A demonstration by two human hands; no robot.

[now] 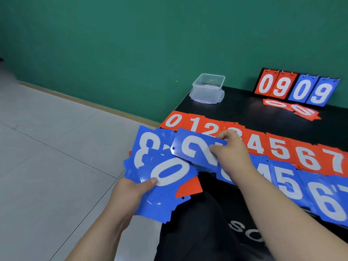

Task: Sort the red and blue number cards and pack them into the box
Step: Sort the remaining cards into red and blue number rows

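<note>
Head view, left hand: my left hand [131, 191] grips a fanned stack of blue cards [165, 200] off the table's near edge, thumb clamped on the top 0, an 8 behind it and one red card [190, 187] tucked underneath.
Right hand: my right hand [231, 149] pinches the blue 2 card [194, 147] by its right end, thumb and fingers clamped, just above the fan.
Blue row [286, 178]: lies on the black table [235, 108]; four readable, 4 to 7, one more hidden under my wrist.
Red row [278, 147]: eight, 0 to 7, just behind.
Box: clear plastic box [208, 87] at the table's far left corner; contents I cannot tell.
Far cards: two loose red 0 cards [301, 110] before a flip scoreboard [297, 87] showing four faces.
</note>
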